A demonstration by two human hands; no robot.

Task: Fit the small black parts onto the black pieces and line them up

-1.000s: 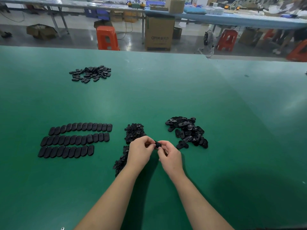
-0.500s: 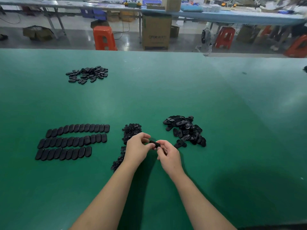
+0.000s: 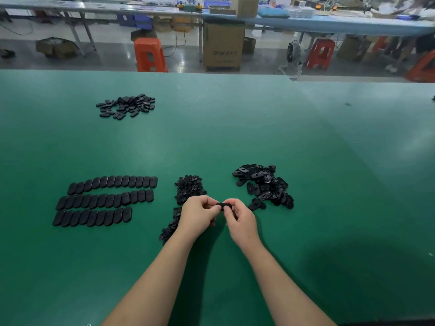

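My left hand [image 3: 199, 215] and my right hand [image 3: 240, 220] meet over the green table and pinch one black oval piece [image 3: 221, 205] between their fingertips. Whether a small part sits in it is hidden by the fingers. A heap of small black parts [image 3: 188, 187] lies just beyond and under my left hand, trailing down towards my wrist. A pile of loose black oval pieces [image 3: 264, 184] lies to the right of my right hand. Three neat rows of black pieces [image 3: 106, 198] are laid out on the left.
A second loose pile of black pieces [image 3: 126, 105] lies far back on the left of the green table [image 3: 235, 128]. Beyond the table's far edge stand orange stools [image 3: 149, 55], a cardboard box [image 3: 223, 45] and long benches.
Both hands stay together on the black piece; it has turned from end-on to lying lengthwise between the fingertips. The camera view shifted slightly.
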